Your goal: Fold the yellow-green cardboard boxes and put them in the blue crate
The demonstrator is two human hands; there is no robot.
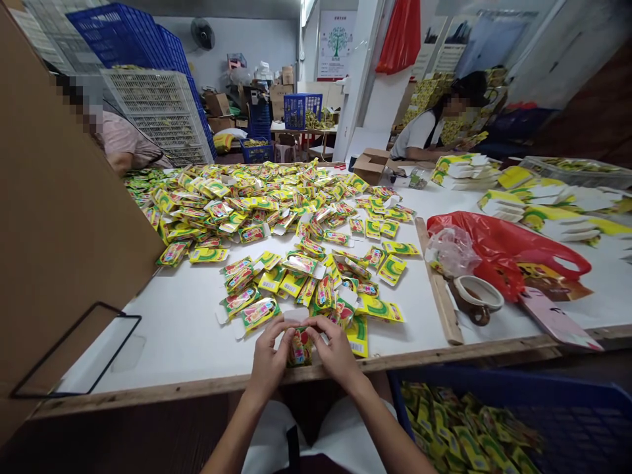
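Between both hands, at the table's front edge, is a small green and yellow printed carton with a white flap at its top. My left hand is closed on the carton's left side, thumb in front. On the right side, my right hand grips the same carton, its fingertips by the flap. Just beyond my hands lies a loose cluster of similar cartons, several with white end flaps sticking out. A larger heap of cartons spreads behind it on the white table.
A brown cardboard box stands at the left. To the right are a wooden strip, a mug, a red plastic bag and a pink phone-like item. A blue basket holds packets below. Two people sit across the table.
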